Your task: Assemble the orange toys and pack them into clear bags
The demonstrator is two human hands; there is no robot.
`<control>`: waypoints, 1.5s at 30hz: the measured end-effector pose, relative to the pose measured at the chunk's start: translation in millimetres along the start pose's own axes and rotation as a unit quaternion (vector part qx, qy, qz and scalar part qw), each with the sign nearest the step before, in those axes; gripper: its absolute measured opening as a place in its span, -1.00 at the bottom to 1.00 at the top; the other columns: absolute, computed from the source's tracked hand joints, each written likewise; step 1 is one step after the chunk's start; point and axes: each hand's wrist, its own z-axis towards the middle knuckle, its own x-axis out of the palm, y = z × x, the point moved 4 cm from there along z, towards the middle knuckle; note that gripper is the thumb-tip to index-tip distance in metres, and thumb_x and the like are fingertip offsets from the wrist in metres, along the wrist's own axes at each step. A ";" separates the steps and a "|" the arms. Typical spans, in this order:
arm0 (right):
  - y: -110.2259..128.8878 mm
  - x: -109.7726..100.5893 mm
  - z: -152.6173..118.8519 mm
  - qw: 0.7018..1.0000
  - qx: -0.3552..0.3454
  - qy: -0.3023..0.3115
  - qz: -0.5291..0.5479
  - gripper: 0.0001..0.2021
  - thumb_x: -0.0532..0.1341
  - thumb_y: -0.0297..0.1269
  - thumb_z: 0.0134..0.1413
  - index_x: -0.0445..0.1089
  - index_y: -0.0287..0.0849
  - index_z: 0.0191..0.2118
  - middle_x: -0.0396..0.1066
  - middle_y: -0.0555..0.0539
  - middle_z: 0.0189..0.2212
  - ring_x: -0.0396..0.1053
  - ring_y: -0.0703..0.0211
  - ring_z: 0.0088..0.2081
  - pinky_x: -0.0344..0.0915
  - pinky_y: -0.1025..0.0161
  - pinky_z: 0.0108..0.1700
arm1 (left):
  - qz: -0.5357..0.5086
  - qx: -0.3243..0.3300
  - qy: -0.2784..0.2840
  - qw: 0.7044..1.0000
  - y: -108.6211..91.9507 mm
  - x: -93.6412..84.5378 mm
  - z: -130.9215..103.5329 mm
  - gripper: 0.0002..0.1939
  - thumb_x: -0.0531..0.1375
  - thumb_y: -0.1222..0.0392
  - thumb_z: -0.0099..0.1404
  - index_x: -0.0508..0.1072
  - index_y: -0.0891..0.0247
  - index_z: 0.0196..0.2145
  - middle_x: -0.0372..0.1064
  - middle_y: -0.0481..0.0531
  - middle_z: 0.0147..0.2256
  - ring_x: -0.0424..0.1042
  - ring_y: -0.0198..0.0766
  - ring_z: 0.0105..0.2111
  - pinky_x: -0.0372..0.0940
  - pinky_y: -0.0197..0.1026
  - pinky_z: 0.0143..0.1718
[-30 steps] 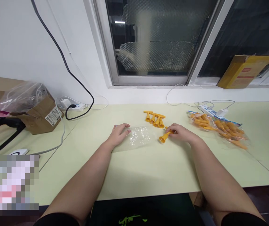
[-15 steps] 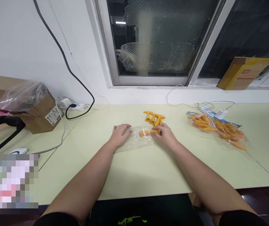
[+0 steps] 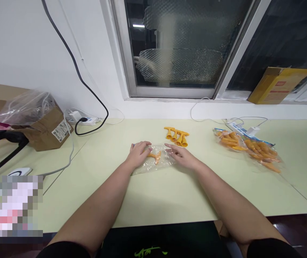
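A clear plastic bag [image 3: 153,166] lies on the table between my two hands. Inside it is an orange T-shaped plastic piece [image 3: 157,157], its crossbar toward my right hand and its stem running under the fingers of my left. My left hand [image 3: 137,154] grips the left end of the bag, fingers curled over it. At the bag's right end, my right hand [image 3: 183,155] has its fingers stretched out and apart, at or just inside the mouth. Just beyond, several more orange T-shaped pieces [image 3: 177,134] sit in a row.
Two filled bags of orange pieces [image 3: 261,148] lie at the right, near a power strip [image 3: 240,128]. At the left stand a cardboard box [image 3: 46,130] and a black cable [image 3: 85,86]. A yellow carton [image 3: 279,86] leans on the window.
The orange piece from my right hand has slid leftward into the bag, toward my left hand. My right hand has let go of it and its fingers have straightened.
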 end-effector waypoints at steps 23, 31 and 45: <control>-64.2 -78.6 -16.3 0.894 0.269 -0.194 -0.302 -0.80 0.21 -0.08 0.10 0.43 -0.10 -0.31 0.45 -0.15 -0.25 0.42 0.09 -0.31 0.25 0.22 -0.32 | 0.021 0.003 0.007 1.000 4.1 -2.0 -0.3 -0.63 0.10 -0.15 0.35 0.42 0.03 0.00 0.44 0.00 0.06 0.32 -0.01 0.15 -0.08 0.17 0.31; -85.4 -111.4 -33.3 0.873 0.332 -0.222 -0.281 -0.80 0.31 -0.30 -0.14 0.32 -0.10 -0.33 0.44 -0.10 -0.45 0.37 0.10 -0.48 0.19 0.25 -0.49 | 0.021 0.003 0.007 1.000 6.0 -1.3 0.5 -0.63 0.09 -0.15 0.36 0.42 0.03 0.00 0.44 0.00 0.05 0.32 -0.02 0.15 -0.09 0.16 0.32; -33.8 -41.9 -9.2 0.914 0.142 -0.227 0.304 -0.56 0.44 -0.04 -0.15 0.28 -0.05 -0.21 0.44 0.04 -0.44 0.49 0.14 -0.37 0.49 0.10 -0.19 | 0.012 0.003 0.009 1.000 4.1 -3.0 1.5 -0.64 -0.06 -0.09 0.46 0.43 0.03 -0.02 0.46 -0.02 0.03 0.34 -0.05 0.12 -0.02 0.16 0.27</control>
